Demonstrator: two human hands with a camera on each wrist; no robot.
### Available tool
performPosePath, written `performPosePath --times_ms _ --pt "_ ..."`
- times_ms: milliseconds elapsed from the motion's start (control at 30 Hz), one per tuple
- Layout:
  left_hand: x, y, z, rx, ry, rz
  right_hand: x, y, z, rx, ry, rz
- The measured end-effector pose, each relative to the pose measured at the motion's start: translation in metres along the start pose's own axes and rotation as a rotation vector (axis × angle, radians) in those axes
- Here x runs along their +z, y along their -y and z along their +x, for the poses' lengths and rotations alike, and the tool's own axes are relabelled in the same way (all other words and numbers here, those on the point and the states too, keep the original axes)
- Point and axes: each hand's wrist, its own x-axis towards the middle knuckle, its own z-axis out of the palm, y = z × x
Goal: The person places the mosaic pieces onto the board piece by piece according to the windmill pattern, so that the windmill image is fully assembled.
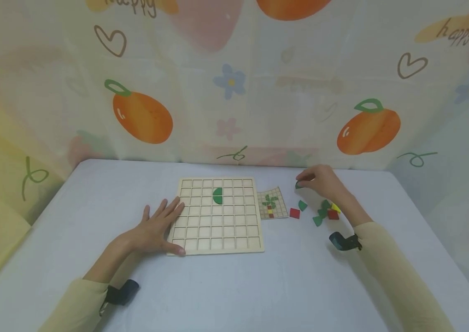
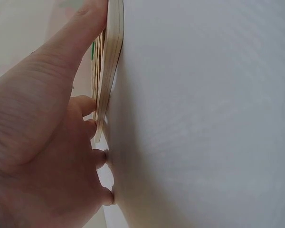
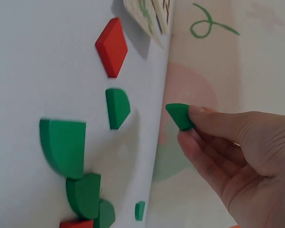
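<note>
A flat, square, pale wooden board [image 1: 218,252] lies on the white table [image 1: 218,295]; lines split it into little squares, and its edge shows thin layers. At 3 o'clock from it is a thin card [image 1: 283,207] with a coloured pattern. Farther out at 3 o'clock are a flat red square piece [image 1: 295,213], a green quarter-round piece [image 1: 302,205] and a bunch of green, red and yellow pieces [image 1: 322,213]. They look smooth and thick.

On the board, toward 12 o'clock, two green quarter-round pieces [image 1: 218,199] make a half circle, its straight side facing 3 o'clock.

The left hand [image 1: 153,230] is spread wide at the board's 9 o'clock side, thumb on the 7 o'clock corner. At 2 o'clock from the board, the right hand [image 1: 321,181] pinches a small green wedge-shaped piece [image 3: 179,115] between thumb and finger, off the table.
</note>
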Motion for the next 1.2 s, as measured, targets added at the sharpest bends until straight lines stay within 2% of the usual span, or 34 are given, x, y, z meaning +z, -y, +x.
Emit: performPosePath --times_ms 500,900,1200 --pt "0.001 0.002 0.001 0.004 0.003 0.006 0.012 0.036 0.011 -0.084 0.034 0.009" --pt "0.001 0.002 0.002 -0.006 0.012 -0.005 0.040 0.060 0.023 -0.202 0.044 0.064" --pt "-0.001 0.000 0.001 0.014 0.009 -0.022 0.061 0.074 0.029 -0.288 0.018 0.139"
